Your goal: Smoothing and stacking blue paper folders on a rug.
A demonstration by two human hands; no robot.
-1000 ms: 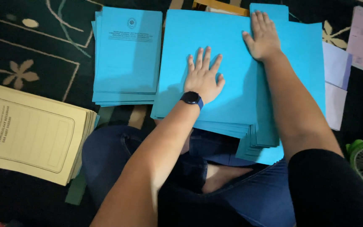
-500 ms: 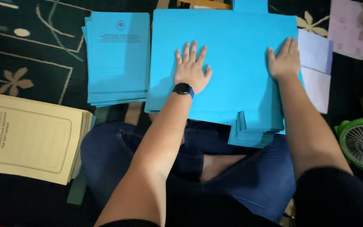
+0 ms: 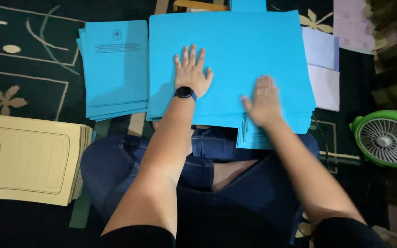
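Bare forearms, short black sleeves (image 3: pixel 138 235), blue jeans (image 3: pixel 116 165) — and a black smartwatch (image 3: pixel 185 93) on the left wrist.

Two bare arms reach forward from a seated person, both hands flat and palm down.

The left hand (image 3: pixel 192 73) lies with fingers spread and pointing away, a dark watch on its wrist. The right hand (image 3: pixel 265 102) sits nearer the body, fingers together, thumb out to the left, slightly blurred. Both forearms are bare.

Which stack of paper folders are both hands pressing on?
The large plain blue stack in the middle, under the left hand and right hand; the printed blue stack and yellow stack lie untouched.
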